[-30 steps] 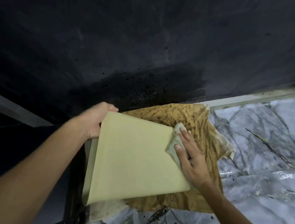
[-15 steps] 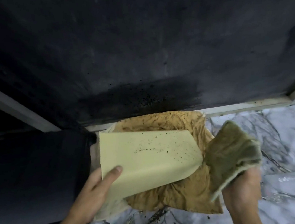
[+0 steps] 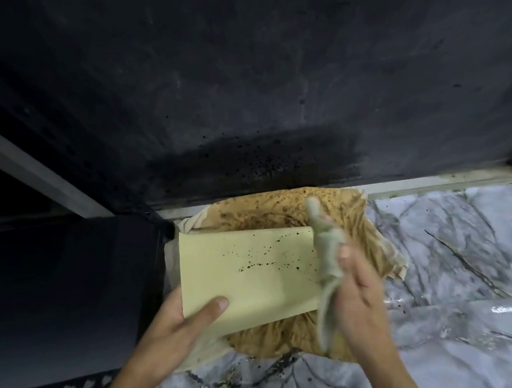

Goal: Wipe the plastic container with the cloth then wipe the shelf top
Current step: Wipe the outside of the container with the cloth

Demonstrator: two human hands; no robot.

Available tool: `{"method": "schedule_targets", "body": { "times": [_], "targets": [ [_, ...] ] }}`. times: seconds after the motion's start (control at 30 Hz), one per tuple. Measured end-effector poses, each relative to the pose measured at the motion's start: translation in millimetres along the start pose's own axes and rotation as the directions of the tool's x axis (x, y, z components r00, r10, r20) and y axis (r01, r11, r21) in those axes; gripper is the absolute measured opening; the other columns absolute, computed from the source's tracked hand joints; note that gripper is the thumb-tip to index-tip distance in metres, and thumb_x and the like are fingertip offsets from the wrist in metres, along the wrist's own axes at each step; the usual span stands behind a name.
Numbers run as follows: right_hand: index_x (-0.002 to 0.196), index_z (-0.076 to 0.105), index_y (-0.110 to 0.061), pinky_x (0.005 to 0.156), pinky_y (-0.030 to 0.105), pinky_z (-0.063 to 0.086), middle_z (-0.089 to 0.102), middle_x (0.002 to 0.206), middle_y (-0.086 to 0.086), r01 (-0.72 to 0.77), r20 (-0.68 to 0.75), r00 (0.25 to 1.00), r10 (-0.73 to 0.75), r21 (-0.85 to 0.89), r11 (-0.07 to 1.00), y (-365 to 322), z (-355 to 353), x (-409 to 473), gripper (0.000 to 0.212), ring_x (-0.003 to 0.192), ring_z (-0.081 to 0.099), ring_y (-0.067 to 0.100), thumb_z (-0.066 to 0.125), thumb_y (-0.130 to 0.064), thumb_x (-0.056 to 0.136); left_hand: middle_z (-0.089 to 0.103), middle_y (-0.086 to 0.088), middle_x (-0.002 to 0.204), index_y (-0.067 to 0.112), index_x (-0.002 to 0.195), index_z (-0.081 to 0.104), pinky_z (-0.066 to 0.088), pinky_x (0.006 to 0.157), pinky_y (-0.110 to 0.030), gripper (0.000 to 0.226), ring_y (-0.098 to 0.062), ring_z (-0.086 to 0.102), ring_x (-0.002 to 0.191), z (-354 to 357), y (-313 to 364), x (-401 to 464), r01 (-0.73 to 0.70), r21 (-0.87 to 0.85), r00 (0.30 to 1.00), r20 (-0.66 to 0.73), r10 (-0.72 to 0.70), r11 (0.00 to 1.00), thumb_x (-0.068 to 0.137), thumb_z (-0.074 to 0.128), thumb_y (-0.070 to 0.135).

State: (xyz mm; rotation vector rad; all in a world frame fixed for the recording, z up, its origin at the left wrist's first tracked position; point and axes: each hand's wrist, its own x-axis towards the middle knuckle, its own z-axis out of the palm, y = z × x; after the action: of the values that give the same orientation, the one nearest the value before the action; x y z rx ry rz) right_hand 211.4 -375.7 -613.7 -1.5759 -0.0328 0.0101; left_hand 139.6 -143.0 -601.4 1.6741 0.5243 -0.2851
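A pale yellow plastic container (image 3: 258,274) is held tilted above a stained brown paper. Small dark specks dot its upper face. My left hand (image 3: 182,329) grips its lower left corner, thumb on top. My right hand (image 3: 361,292) holds a crumpled grey-green cloth (image 3: 326,265) against the container's right edge; the cloth is blurred. The shelf top (image 3: 452,248) is a grey marble-patterned surface spread out to the right and below.
A stained, wrinkled brown paper (image 3: 277,215) lies on the shelf top under the container. A dark, speckled wall (image 3: 261,82) rises behind. A black unit (image 3: 47,281) stands to the left, flush with the shelf edge.
The container was flipped to its speckled side and my left hand moved to its lower corner. My right hand lifted the cloth away, then brought it back to the right edge.
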Motion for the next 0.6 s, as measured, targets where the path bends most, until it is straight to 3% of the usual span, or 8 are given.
{"method": "schedule_targets", "body": {
  "times": [0.03,0.1,0.17,0.27,0.4,0.53,0.6],
  "targets": [
    [0.121,0.062,-0.030,0.059,0.019,0.054,0.069,0.087,-0.025,0.056,0.130,0.990,-0.050,-0.042,0.998,-3.6,19.2,5.8,0.034,0.073,0.062,-0.007,0.033,-0.033,0.105,0.077,0.012,0.118,0.033,0.121,0.065,0.055,0.093,-0.030,0.039,-0.007,0.071,0.111,0.2,0.7,0.7,-0.019,0.012,1.000,0.009,0.019,1.000,0.084,0.076,0.025],
    [0.135,0.059,-0.024,0.093,0.030,0.053,0.065,0.129,-0.019,0.186,0.327,0.937,-0.122,-0.172,0.967,2.3,52.6,13.7,0.039,0.117,0.059,-0.002,0.035,-0.036,0.106,0.077,0.012,0.119,0.037,0.124,0.061,0.058,0.090,-0.028,0.045,-0.007,0.071,0.111,1.1,4.6,2.8,-0.059,0.040,0.998,0.015,0.058,0.997,0.082,0.072,0.023],
    [0.140,0.057,-0.026,0.117,0.042,0.029,0.051,0.150,-0.006,0.400,0.467,0.860,-0.206,-0.366,0.840,11.4,80.1,21.5,0.042,0.143,0.038,0.011,0.037,-0.040,0.106,0.074,0.013,0.125,0.041,0.132,0.056,0.054,0.095,-0.030,0.053,-0.006,0.069,0.116,0.6,7.8,5.9,-0.109,0.083,0.994,0.027,0.107,0.991,0.084,0.071,0.023],
    [0.147,0.047,-0.033,0.121,0.045,0.014,0.043,0.156,-0.006,0.526,0.568,0.805,-0.171,-0.551,0.648,11.3,99.5,30.8,0.053,0.150,0.023,0.018,0.026,-0.051,0.103,0.067,0.016,0.135,0.041,0.143,0.047,0.048,0.104,-0.033,0.062,-0.004,0.062,0.126,-2.0,11.8,8.7,-0.134,0.099,0.990,0.068,0.127,0.986,0.089,0.070,0.022],
    [0.154,0.014,-0.052,0.120,0.048,-0.008,0.013,0.166,-0.015,0.524,0.631,0.776,0.003,-0.646,0.555,9.6,91.8,39.7,0.065,0.153,-0.007,0.018,0.013,-0.073,0.092,0.069,0.007,0.136,0.037,0.144,0.049,0.048,0.105,-0.038,0.055,-0.011,0.063,0.127,-2.6,8.7,10.6,-0.141,0.074,0.986,0.097,0.133,0.987,0.094,0.070,0.024],
    [0.150,-0.003,-0.061,0.119,0.051,-0.009,-0.004,0.168,-0.010,0.394,0.520,0.842,0.140,-0.772,0.498,22.1,61.4,43.9,0.071,0.152,-0.017,0.023,0.013,-0.085,0.085,0.071,0.005,0.132,0.036,0.140,0.053,0.051,0.097,-0.037,0.058,-0.015,0.067,0.122,-4.8,-1.2,10.2,-0.106,-0.011,0.992,0.063,0.106,0.994,0.087,0.075,0.023],
    [0.152,-0.002,-0.056,0.121,0.049,-0.006,0.000,0.168,-0.008,0.329,0.434,0.891,0.135,-0.821,0.466,34.9,40.2,45.1,0.077,0.153,-0.011,0.021,0.014,-0.088,0.084,0.070,0.006,0.133,0.036,0.141,0.051,0.050,0.098,-0.037,0.068,-0.014,0.066,0.122,-6.9,-4.7,10.3,-0.105,-0.031,0.994,0.026,0.106,0.994,0.079,0.078,0.030]
  ]
}}
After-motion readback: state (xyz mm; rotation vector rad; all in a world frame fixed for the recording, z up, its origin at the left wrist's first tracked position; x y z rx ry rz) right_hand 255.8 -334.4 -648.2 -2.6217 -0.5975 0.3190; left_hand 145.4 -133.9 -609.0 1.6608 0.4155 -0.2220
